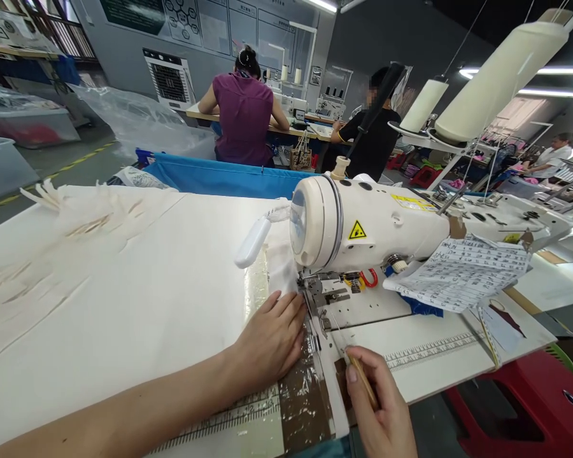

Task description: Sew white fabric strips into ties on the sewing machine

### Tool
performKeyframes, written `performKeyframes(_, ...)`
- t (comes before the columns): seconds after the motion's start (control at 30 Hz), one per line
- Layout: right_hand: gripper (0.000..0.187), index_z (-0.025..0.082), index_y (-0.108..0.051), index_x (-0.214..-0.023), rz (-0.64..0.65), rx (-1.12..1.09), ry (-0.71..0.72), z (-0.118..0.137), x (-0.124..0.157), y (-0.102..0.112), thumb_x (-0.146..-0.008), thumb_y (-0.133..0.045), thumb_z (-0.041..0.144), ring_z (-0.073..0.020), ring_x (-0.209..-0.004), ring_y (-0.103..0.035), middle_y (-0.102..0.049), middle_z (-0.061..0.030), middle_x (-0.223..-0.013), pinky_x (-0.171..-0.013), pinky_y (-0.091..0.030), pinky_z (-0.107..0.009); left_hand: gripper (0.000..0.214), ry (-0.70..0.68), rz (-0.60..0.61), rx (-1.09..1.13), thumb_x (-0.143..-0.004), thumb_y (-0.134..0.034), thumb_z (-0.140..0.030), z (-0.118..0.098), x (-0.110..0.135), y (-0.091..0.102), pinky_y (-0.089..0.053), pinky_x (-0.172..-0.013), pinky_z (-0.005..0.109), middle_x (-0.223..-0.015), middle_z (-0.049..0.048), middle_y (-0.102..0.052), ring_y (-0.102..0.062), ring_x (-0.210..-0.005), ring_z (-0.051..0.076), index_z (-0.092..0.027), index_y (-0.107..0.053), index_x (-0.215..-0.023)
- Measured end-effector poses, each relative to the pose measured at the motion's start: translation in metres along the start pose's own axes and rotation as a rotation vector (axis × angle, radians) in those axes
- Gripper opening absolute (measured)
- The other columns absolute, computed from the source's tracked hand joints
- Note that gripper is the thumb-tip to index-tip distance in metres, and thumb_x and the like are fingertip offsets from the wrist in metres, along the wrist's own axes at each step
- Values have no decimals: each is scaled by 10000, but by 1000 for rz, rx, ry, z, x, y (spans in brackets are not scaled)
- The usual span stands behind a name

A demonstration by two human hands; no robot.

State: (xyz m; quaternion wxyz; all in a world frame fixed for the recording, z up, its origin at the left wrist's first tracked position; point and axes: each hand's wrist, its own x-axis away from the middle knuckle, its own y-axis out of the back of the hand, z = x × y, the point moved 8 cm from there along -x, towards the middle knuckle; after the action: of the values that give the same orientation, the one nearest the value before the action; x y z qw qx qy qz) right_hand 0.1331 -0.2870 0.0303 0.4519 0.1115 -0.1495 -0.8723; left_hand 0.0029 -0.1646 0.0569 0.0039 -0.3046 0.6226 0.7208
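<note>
We've L hand flat, gripping nil, fingertips at white cloth by sewing mach. Work looks part-done: white strip's near end prob. unfed, finished amt. unclear. R of it, our R hand is clamped on wooden-handled tool.

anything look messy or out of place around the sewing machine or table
Mildly untidy: pale strips lie scattered, not stacked, over the left of the white table, and a handwritten sheet hangs creased and tilted in front of the sewing machine.

White worktable with sewing machine, pale strips and ruler tape on it.
</note>
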Motion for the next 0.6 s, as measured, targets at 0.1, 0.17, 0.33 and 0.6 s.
performKeyframes(0.1, 207, 241, -636, -1086, 99, 60, 259, 21, -3, -16, -1038, -482, 370, -194, -843, -655, -661, -67, -990, -672, -526, -221, 446, 21, 29, 43, -981, -399, -281, 5, -3, -2, -347, -1099, 443, -1349, 164, -591, -508, -1264, 299, -41, -551, -1325)
performKeyframes(0.17, 178, 235, -609, -1078, 175, 132, 469, 38, -3, -30, -1043, -437, 257, -182, -759, -629, -620, -46, -885, -645, -500, -243, 432, 45, 80, 75, -969, -412, -252, 9, -5, -5, -404, -1047, 436, -1316, 171, -588, -526, -1208, 296, -34, -548, -1316)
performKeyframes(0.33, 222, 191, -584, -1117, 195, 443, 701, 58, -7, -57, -1026, -384, 155, -192, -693, -618, -606, -53, -829, -592, -465, -257, 408, 57, 111, 118, -907, -442, -168, 14, -10, -5, -484, -940, 411, -1210, 180, -599, -548, -1062, 281, -3, -570, -1258)
performKeyframes(0.6, 266, 162, -586, -1126, 119, 615, 771, 66, -11, -67, -1027, -339, 158, -208, -693, -666, -654, -69, -856, -584, -472, -274, 408, 21, 64, 113, -866, -457, -109, 14, -9, -5, -494, -936, 421, -1200, 191, -624, -562, -1072, 286, -10, -587, -1240)
